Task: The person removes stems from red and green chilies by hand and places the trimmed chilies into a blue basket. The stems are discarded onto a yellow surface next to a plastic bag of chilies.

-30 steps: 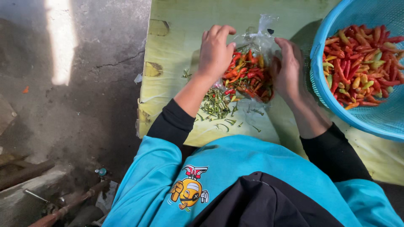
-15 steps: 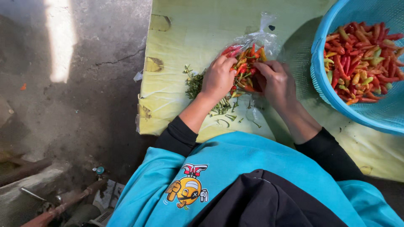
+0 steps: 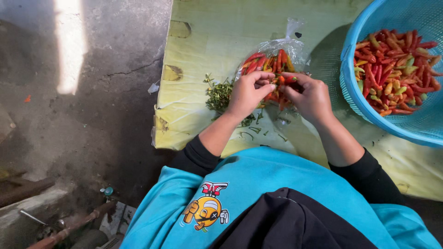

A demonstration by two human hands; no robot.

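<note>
Floor [image 3: 83,129]: rough grey concrete, cracked, dark stains, mostly in shade. Bright sun strip [image 3: 70,46] falls across it top left. Small orange scrap [image 3: 28,98] near the left edge, white scrap [image 3: 153,87] just off the desk's left edge. Desk [image 3: 217,32]: pale yellow-green sheet cover, worn brown patches along its left edge, torn at the near left corner. Bottom left: rusty pipe [image 3: 69,228] lying diagonal, concrete ledge [image 3: 27,203] beside it, small teal cap [image 3: 108,191] near the pipe's upper end. Daylight only, hard shadows on the desk's right side.
</note>
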